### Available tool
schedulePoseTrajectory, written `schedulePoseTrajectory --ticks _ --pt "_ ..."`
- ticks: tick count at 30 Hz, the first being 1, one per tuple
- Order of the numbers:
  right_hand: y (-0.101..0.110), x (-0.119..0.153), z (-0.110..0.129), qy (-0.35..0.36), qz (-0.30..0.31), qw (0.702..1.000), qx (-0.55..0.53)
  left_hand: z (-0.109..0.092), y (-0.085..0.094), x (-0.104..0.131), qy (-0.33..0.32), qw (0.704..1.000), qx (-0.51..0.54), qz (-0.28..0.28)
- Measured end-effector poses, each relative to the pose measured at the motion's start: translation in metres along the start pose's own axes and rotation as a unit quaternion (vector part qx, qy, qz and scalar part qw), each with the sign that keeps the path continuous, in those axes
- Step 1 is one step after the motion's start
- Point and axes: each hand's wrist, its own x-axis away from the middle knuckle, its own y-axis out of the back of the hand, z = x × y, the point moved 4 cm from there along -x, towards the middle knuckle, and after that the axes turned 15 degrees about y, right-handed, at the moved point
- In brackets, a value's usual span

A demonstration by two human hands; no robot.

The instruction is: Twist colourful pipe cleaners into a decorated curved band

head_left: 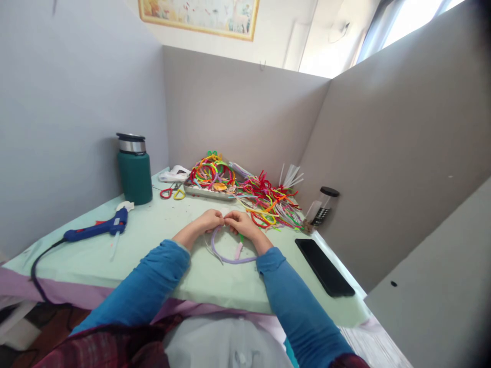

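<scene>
My left hand (212, 220) and my right hand (241, 223) meet above the near middle of the table, fingertips pinched together. A lilac pipe cleaner (224, 259) curves down from my left fingers in an open loop and passes under my right wrist. Beside it a thin whitish strand (215, 254) hangs from the left hand. What exactly sits between the fingertips is too small to make out. Inside the loop, a small pale pink piece (238, 250) lies on the cloth, with a bit of green (241, 238) just above it, below my right hand.
Ahead stand a metal tray (209, 193) of colourful pipe-cleaner rings and a loose pipe-cleaner heap (274, 199). Scissors (179, 194) lie left of them. Further left are a green bottle (135, 176) and blue glue gun (99, 228). A black phone (324, 267) and clear bottle (321, 209) flank the right.
</scene>
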Motion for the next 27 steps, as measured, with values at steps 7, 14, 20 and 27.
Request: schedulePoseTrajectory --ticks 7,14,20,27 --pt "-0.001 0.0 -0.001 0.006 0.007 0.998 0.068 -0.003 0.001 0.004 0.013 0.997 -0.067 -0.04" --pt "-0.001 0.0 0.007 0.062 0.0 0.987 0.15 -0.005 0.001 0.006 0.013 0.999 -0.045 -0.025" --pt "0.0 -0.001 0.01 0.093 0.0 0.979 0.181 -0.004 0.001 0.009 0.008 1.0 -0.014 0.002" --pt "0.002 -0.001 0.003 0.04 -0.003 0.995 0.096 -0.002 0.0 0.005 0.0 0.999 0.023 0.027"
